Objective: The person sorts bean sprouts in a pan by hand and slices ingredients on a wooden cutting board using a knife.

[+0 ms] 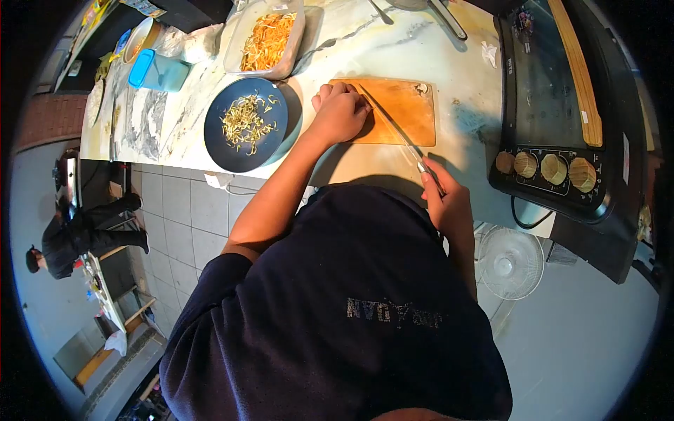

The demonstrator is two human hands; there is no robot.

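Observation:
My right hand (445,199) is closed around the handle of a kitchen knife (398,128), whose long blade slants up and left across a wooden cutting board (411,112). At the board's left part my left hand (340,111) rests with curled fingers near the blade's tip; whatever lies under them is hidden. A small pale scrap (421,88) sits in the board's far right corner. Left of my left forearm is a dark blue bowl (217,146) holding chopped, sprout-like pieces (246,125).
Behind the bowl stands a clear plastic container (295,50) of orange and pale shreds (269,41). A blue-lidded tub (160,71) is farther left. A black oven (544,161) with wooden knobs borders the right. Below are a fan (507,263) and, far left, another person (67,238).

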